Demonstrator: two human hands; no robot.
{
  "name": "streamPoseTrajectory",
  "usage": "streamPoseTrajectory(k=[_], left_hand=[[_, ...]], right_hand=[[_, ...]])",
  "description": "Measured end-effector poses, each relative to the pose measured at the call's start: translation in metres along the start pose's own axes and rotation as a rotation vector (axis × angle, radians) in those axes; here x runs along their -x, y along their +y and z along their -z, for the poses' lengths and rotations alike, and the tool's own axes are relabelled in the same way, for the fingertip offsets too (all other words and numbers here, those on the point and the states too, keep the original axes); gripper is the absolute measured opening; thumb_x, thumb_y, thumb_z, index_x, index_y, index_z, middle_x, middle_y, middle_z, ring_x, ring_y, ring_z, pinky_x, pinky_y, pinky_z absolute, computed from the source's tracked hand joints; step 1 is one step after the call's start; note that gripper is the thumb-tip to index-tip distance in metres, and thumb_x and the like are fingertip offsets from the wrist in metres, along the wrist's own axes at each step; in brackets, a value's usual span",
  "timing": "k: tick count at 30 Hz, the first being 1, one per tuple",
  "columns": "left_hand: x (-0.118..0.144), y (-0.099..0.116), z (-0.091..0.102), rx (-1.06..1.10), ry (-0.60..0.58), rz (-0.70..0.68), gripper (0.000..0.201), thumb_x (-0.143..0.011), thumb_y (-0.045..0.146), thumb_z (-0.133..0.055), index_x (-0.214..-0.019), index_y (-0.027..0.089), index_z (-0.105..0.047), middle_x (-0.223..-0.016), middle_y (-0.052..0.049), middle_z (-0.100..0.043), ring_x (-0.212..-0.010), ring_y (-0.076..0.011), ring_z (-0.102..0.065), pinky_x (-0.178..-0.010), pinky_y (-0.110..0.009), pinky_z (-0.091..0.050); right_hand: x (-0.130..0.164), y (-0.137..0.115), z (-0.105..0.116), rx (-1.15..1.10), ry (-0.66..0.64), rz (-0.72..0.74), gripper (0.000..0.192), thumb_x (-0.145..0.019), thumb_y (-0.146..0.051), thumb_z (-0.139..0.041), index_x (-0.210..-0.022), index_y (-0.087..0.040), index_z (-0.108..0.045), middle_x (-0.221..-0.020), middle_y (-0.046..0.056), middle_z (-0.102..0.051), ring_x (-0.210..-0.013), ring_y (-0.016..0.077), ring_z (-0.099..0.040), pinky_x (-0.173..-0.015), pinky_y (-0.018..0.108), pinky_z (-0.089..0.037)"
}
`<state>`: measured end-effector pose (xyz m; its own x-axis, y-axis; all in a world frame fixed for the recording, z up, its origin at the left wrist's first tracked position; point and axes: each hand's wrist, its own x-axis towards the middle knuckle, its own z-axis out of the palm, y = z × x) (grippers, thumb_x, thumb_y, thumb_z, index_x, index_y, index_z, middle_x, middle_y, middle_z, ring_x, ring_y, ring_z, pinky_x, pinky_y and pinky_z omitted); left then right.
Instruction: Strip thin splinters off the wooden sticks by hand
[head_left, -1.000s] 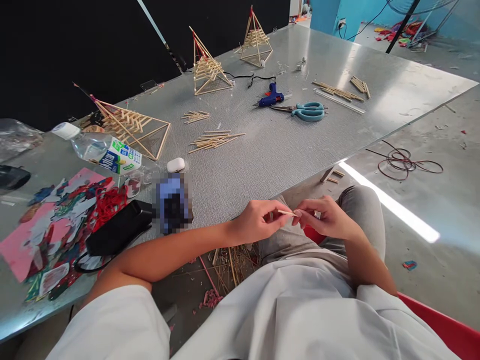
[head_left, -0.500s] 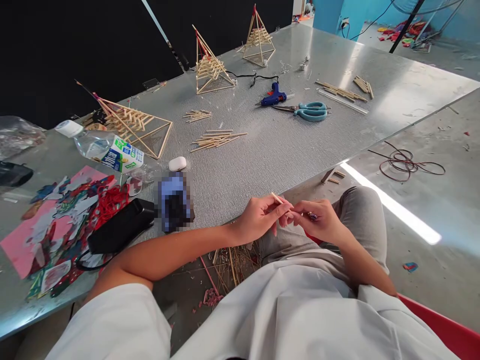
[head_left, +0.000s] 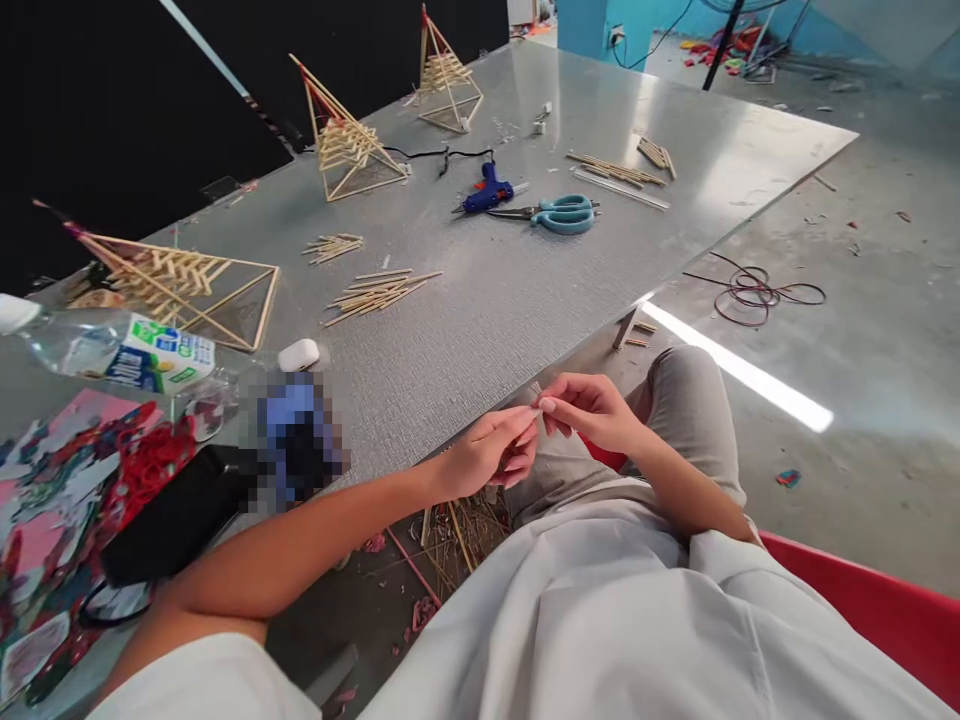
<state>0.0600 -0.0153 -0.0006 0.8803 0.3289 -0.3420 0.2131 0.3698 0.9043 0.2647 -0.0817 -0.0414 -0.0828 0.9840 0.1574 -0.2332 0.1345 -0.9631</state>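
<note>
Over my lap, just off the table's near edge, my left hand (head_left: 487,450) and my right hand (head_left: 589,410) meet at the fingertips. Both are closed in a pinch around the end of a short, pale wooden stick (head_left: 535,389); only its blurred tip shows, and the fingers cover the rest. Past the hands, loose wooden sticks (head_left: 382,293) lie in a pile on the table, with a smaller pile of short sticks (head_left: 332,247) behind. Three pyramid-shaped stick frames stand or lean along the far side, the nearest stick frame (head_left: 180,285) at the left.
A blue glue gun (head_left: 486,190) and blue-handled scissors (head_left: 562,214) lie on the grey table (head_left: 450,350). More sticks (head_left: 615,169) are farther right. At left are a plastic bottle (head_left: 127,345), a white case (head_left: 298,355), a black case (head_left: 176,515) and coloured scraps. A cable (head_left: 757,293) lies on the floor.
My view has turned right, so the table things sit farther left. The right hand has come up and its fingertips now pinch at the stick's tip beside the left fingers.
</note>
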Motion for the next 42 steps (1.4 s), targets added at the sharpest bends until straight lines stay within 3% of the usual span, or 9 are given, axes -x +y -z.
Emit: streamPoseTrajectory(k=[7, 12, 18, 23, 28, 36, 42], left_hand=[[0.001, 0.001, 0.002, 0.102, -0.095, 0.034, 0.036, -0.107, 0.052, -0.055, -0.09, 0.021, -0.045, -0.065, 0.008, -0.043, -0.047, -0.0067, -0.032, -0.044, -0.018, -0.027], [0.001, 0.002, 0.0, 0.177, -0.129, 0.089, 0.032, -0.108, 0.051, -0.054, -0.101, 0.021, -0.051, -0.061, 0.009, -0.044, -0.044, -0.0075, -0.027, -0.04, -0.018, -0.023], [0.0, 0.004, 0.001, 0.186, -0.072, 0.072, 0.033, -0.106, 0.052, -0.06, -0.1, 0.02, -0.055, -0.061, 0.012, -0.026, -0.048, -0.008, -0.012, -0.041, -0.017, -0.017], [0.001, 0.002, -0.002, -0.098, 0.076, -0.097, 0.041, -0.106, 0.058, -0.059, -0.099, 0.017, -0.06, -0.06, 0.01, -0.035, -0.05, -0.0091, -0.023, -0.043, -0.02, -0.024], [0.005, 0.002, -0.005, -0.262, 0.104, -0.126, 0.043, -0.109, 0.056, -0.053, -0.096, 0.016, -0.061, -0.056, 0.01, -0.038, -0.049, -0.0091, -0.029, -0.048, -0.022, -0.028], [0.005, 0.001, -0.01, -0.151, 0.132, -0.103, 0.044, -0.104, 0.059, -0.058, -0.089, 0.017, -0.059, -0.051, 0.012, -0.035, -0.046, -0.0081, -0.024, -0.044, -0.021, -0.025], [0.006, 0.001, -0.014, -0.011, 0.136, -0.033, 0.046, -0.099, 0.062, -0.066, -0.087, 0.018, -0.06, -0.049, 0.014, -0.032, -0.042, -0.0065, -0.02, -0.04, -0.02, -0.021]], right_hand=[[-0.002, 0.006, -0.004, -0.106, 0.02, -0.004, 0.041, -0.095, -0.056, -0.08, -0.088, -0.016, -0.073, -0.06, -0.001, -0.068, -0.047, 0.0073, -0.052, -0.044, 0.019, -0.036], [-0.002, 0.005, -0.003, -0.17, -0.039, 0.018, 0.036, -0.098, -0.05, -0.08, -0.092, -0.015, -0.075, -0.068, 0.002, -0.074, -0.053, 0.0089, -0.061, -0.045, 0.019, -0.04], [-0.005, 0.003, 0.002, -0.156, -0.038, 0.0, 0.035, -0.095, -0.049, -0.083, -0.095, -0.014, -0.078, -0.069, 0.003, -0.076, -0.056, 0.0106, -0.065, -0.046, 0.019, -0.044], [-0.005, 0.004, 0.006, -0.177, 0.03, -0.051, 0.037, -0.087, -0.048, -0.091, -0.082, -0.016, -0.072, -0.061, -0.001, -0.071, -0.051, 0.009, -0.061, -0.044, 0.018, -0.041], [-0.001, 0.002, -0.002, -0.222, -0.019, -0.032, 0.042, -0.086, -0.046, -0.093, -0.076, -0.018, -0.064, -0.064, 0.001, -0.074, -0.051, 0.0092, -0.061, -0.045, 0.019, -0.042], [0.002, 0.001, -0.008, -0.244, -0.021, 0.02, 0.041, -0.09, -0.046, -0.09, -0.077, -0.018, -0.063, -0.067, 0.003, -0.077, -0.054, 0.0107, -0.065, -0.051, 0.022, -0.051], [0.002, 0.006, -0.011, -0.235, -0.027, 0.024, 0.041, -0.09, -0.046, -0.09, -0.078, -0.018, -0.063, -0.067, 0.003, -0.077, -0.054, 0.0103, -0.064, -0.049, 0.02, -0.048]])
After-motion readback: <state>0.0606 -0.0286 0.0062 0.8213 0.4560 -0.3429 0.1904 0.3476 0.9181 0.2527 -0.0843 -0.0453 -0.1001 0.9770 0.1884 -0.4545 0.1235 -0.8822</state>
